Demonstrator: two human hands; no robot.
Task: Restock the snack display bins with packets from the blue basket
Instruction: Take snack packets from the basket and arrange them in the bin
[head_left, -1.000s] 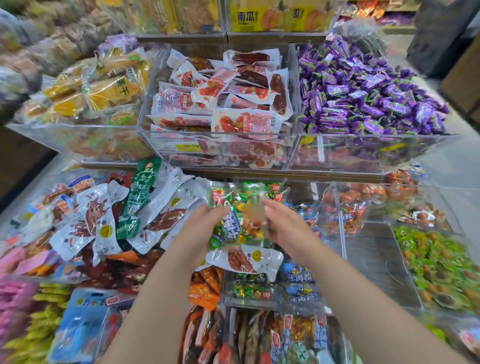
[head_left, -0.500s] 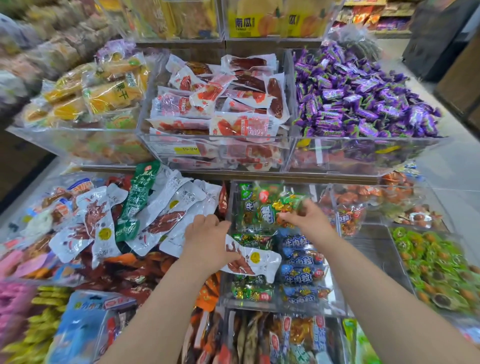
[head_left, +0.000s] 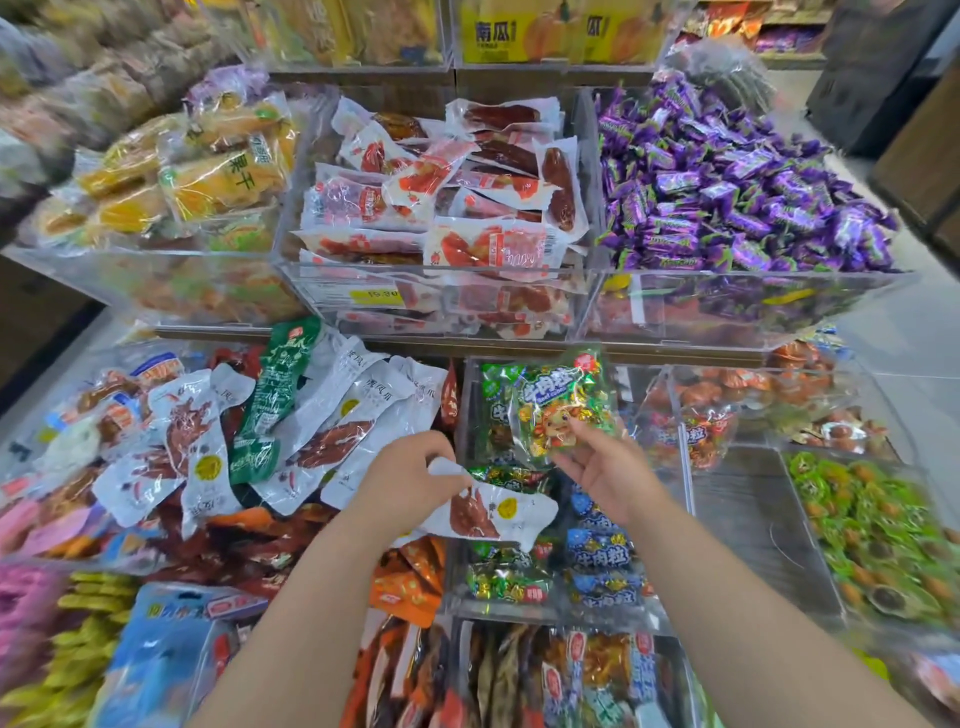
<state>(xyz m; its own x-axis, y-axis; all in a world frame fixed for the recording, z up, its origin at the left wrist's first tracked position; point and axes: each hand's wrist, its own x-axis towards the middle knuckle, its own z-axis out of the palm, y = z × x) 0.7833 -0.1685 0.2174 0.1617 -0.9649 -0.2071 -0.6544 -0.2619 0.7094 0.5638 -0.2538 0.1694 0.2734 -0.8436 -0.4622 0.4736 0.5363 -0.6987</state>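
Bins (head_left: 727, 274) of clear acrylic surround us; our right hand (head_left: 610, 470) pinches a crinkly green foil packet (head_left: 561, 405) at its twelve o'clock, over one bin, and our left hand (head_left: 408, 486) grips a flat white pouch (head_left: 498, 514) at its three o'clock.

Both our forearms (head_left: 311, 597) reach forward; our left hand (head_left: 408, 486), knuckles up, pinches a white packet (head_left: 498, 512), our right hand (head_left: 605, 470), palm up, grips a green packet (head_left: 558, 410).

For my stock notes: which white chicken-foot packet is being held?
The chicken-foot packet gripped by the left hand, over the clear bin with blue packets; the others lie piled to its left.
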